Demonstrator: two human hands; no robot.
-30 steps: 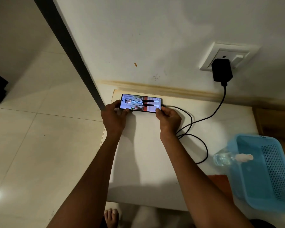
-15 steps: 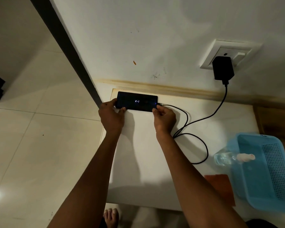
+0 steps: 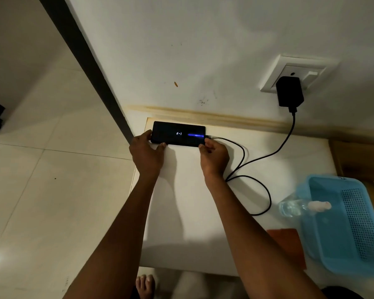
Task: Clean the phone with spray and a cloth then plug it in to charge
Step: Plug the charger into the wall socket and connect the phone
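Nearest, the orange cloth [image 3: 286, 244] and spray bottle [image 3: 298, 207] lie aside. Farther, both hands pinch the phone [image 3: 178, 133] flat on the surface [image 3: 181, 212]: left hand [image 3: 146, 153] steadies, right hand [image 3: 214, 156] by the plugged cable [image 3: 257, 160]; charger [image 3: 289, 91] socketed beyond.

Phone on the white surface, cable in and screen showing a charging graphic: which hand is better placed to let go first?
Right, probably. The right hand pinches the phone at the cable end, where the plug already sits. The left hand grips the far end and can steady it.
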